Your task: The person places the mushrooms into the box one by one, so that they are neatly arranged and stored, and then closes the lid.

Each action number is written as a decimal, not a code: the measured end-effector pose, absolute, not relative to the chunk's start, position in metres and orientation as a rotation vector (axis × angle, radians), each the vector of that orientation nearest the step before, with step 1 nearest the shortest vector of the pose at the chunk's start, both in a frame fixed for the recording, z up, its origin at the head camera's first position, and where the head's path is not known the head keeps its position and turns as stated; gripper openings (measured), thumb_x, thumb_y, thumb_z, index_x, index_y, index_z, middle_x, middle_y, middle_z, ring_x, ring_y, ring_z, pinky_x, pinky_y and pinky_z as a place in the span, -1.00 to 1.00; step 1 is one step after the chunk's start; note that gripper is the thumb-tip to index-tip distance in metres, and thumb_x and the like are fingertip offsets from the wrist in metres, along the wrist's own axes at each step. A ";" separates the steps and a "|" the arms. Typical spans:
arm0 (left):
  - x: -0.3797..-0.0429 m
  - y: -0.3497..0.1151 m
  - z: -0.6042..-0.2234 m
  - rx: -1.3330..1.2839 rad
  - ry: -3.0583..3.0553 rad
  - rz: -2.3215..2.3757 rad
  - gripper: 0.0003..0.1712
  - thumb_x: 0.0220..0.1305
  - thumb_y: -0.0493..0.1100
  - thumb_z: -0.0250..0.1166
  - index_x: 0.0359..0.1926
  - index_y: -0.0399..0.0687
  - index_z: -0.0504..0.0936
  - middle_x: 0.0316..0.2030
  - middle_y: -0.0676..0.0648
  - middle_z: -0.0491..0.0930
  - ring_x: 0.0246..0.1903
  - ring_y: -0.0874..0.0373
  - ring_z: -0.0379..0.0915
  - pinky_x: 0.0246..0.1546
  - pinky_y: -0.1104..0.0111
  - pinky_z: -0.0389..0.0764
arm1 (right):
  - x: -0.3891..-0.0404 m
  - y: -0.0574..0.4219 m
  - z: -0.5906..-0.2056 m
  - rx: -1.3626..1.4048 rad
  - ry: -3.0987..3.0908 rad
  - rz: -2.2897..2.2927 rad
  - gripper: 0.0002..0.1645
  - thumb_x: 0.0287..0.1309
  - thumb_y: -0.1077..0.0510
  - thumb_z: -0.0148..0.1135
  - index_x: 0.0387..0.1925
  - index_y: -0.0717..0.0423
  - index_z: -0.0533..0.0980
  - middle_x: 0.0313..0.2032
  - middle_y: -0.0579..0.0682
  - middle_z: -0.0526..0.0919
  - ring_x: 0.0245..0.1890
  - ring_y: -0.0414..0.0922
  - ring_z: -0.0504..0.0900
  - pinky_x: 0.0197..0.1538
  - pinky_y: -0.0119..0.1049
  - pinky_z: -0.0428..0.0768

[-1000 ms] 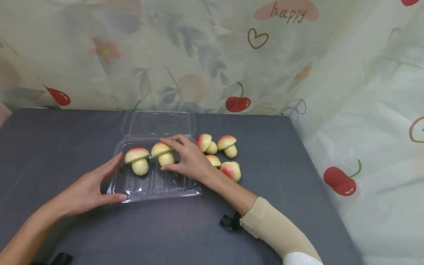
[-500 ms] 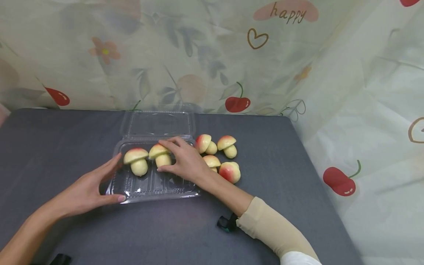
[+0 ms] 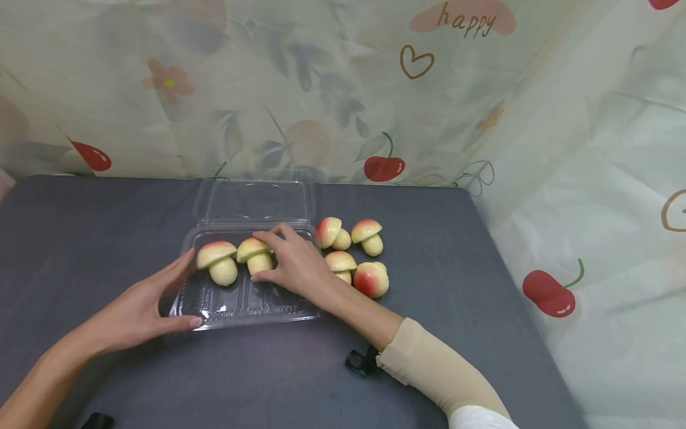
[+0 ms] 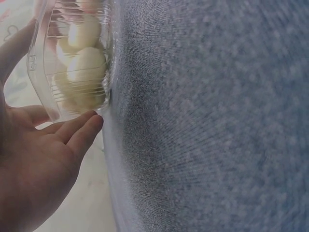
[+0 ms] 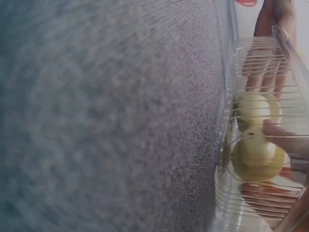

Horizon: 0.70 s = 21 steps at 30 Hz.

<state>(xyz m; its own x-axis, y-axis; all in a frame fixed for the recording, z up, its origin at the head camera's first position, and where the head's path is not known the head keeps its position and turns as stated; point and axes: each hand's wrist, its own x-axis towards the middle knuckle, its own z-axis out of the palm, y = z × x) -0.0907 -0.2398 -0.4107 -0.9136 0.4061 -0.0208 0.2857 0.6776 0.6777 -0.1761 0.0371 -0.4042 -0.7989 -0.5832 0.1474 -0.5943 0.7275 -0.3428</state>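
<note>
A clear plastic clamshell container [image 3: 230, 307] lies on the table with its lid [image 3: 257, 202] folded back. Inside at the left is a pale yellow toy mushroom [image 3: 223, 271] with a red-tinged cap. My right hand [image 3: 300, 265] pinches a second toy mushroom [image 3: 259, 264] by its right side, between thumb and fingers, close beside the first. At the container's left end my left hand [image 3: 142, 313] rests with straight fingers along the wall, its thumb at the front corner. In the left wrist view, its fingertips [image 4: 89, 128] meet the clear wall.
Several more toy mushrooms [image 3: 367, 237] sit right of the container, one partly behind my right forearm. The grey tabletop [image 3: 455, 286] ends at a patterned curtain [image 3: 332, 83] behind. Below the right forearm shows a black wrist-worn device [image 3: 361, 361].
My right hand has shifted left and slightly toward me, bringing its toy mushroom along. The first mushroom has edged left and tilted a little. My left hand has barely moved.
</note>
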 end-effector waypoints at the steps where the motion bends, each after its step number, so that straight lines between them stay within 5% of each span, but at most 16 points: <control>1: -0.091 -0.240 -0.411 0.569 2.721 1.058 0.35 0.02 0.16 0.54 0.59 -0.08 -0.15 0.43 -0.41 0.16 0.22 -0.35 0.38 0.07 0.80 0.13 | -0.176 0.037 -0.404 0.984 -2.894 0.582 -0.04 -0.11 -0.27 0.54 0.35 -0.14 0.44 0.03 -0.08 0.47 -0.40 -0.26 0.49 -0.34 -0.33 0.51; 10: -0.089 -0.240 -0.412 0.592 2.742 1.077 0.34 0.02 0.11 0.56 0.59 -0.07 -0.14 0.44 -0.41 0.13 0.22 -0.37 0.37 0.04 0.87 -0.01 | -0.176 0.036 -0.407 0.978 -2.893 0.517 0.01 -0.14 -0.34 0.52 0.36 -0.14 0.41 0.06 -0.09 0.50 -0.32 -0.24 0.55 -0.26 -0.30 0.57; 21: -0.090 -0.239 -0.408 0.538 2.722 1.028 0.37 0.02 0.19 0.54 0.59 -0.03 -0.18 0.37 -0.42 0.26 0.22 -0.35 0.39 0.10 0.69 0.23 | -0.178 0.040 -0.404 0.980 -2.855 0.657 -0.06 -0.08 -0.29 0.51 0.33 -0.08 0.44 0.05 -0.08 0.55 -0.10 -0.18 0.58 -0.05 -0.32 0.55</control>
